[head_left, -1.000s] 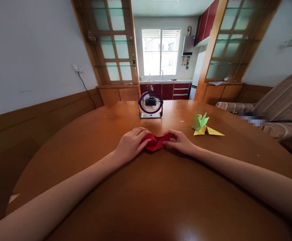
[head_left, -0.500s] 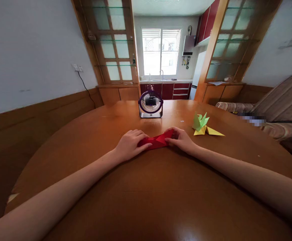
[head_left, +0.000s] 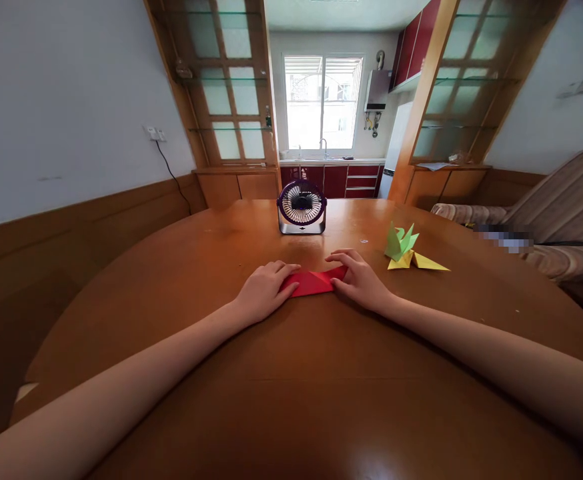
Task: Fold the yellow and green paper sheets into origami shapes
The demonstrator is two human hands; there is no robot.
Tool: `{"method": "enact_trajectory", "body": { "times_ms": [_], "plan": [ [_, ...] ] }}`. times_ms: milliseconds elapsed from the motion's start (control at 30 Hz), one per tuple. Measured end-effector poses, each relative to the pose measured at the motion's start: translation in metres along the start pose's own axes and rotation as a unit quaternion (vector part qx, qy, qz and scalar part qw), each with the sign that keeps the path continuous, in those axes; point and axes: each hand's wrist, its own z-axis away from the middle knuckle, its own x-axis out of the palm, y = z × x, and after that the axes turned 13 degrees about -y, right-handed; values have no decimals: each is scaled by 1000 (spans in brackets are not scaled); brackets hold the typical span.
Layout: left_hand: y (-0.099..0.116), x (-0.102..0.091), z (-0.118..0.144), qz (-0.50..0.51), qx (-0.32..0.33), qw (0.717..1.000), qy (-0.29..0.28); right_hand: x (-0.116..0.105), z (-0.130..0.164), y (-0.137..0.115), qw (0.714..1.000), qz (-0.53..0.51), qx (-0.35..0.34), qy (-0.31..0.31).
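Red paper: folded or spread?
Folded: the red paper forms a narrow strip with slanted fold edges showing, between the left hand and right hand.

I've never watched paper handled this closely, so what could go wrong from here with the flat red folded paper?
The flat red folded paper, with the left hand and right hand at its ends, might skew or crease if pressed unevenly. The round purple desk fan faces it; if running, which I can't tell, it could blow paper about. The pointed green paper figure and yellow paper figure sit near the right hand, so a sweep might knock them.
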Motion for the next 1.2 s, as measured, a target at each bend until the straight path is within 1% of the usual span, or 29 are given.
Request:
{"method": "enact_trajectory", "body": {
  "times_ms": [33, 100, 167, 200, 267, 367, 467, 533, 600, 667, 733, 833, 900, 967, 1100, 1200],
  "plan": [
    [0, 0, 0, -10, 2, 1000, -3, 0, 1, -2, 999, 38, -30, -4],
    [0, 0, -1, -26, 4, 1000, -8, 0, 2, -6, 990, 98, -96, -34],
    [0, 1, -1, -37, 2, 999, -15, 2, 2, -8, 977, 128, -149, -83],
    [-1, 2, -1, -42, -2, 999, -19, 2, 2, -8, 973, 133, -159, -103],
    [-2, 3, -1, -49, -12, 998, -29, 4, 2, -6, 972, 129, -149, -125],
    [-4, 5, -1, -52, -27, 997, -43, 4, 2, -5, 978, 113, -123, -127],
    [-5, 4, -1, -52, -31, 997, -53, 3, 1, -5, 977, 109, -118, -138],
    [-4, 3, -1, -53, -15, 997, -55, 2, 1, -5, 976, 109, -116, -147],
    [-1, 3, 0, -45, 22, 996, -67, 2, 0, -4, 975, 108, -117, -152],
    [3, 2, 0, -20, 65, 993, -100, 1, 0, -4, 975, 104, -126, -154],
    [7, 1, 1, 12, 90, 984, -154, 2, 0, -3, 974, 100, -135, -152],
    [10, -1, 2, 38, 88, 968, -232, 2, 1, -2, 976, 100, -143, -129],
    [11, -3, 3, 41, 84, 962, -257, 1, 3, -3, 978, 101, -149, -109],
    [12, -4, 2, 45, 87, 961, -258, -1, 4, -5, 975, 107, -163, -108],
    [11, -5, 3, 48, 94, 962, -252, -4, 5, -10, 958, 148, -197, -143],
    [11, -4, 3, 55, 101, 963, -243, -7, 4, -13, 952, 173, -193, -165]
  ]
}}
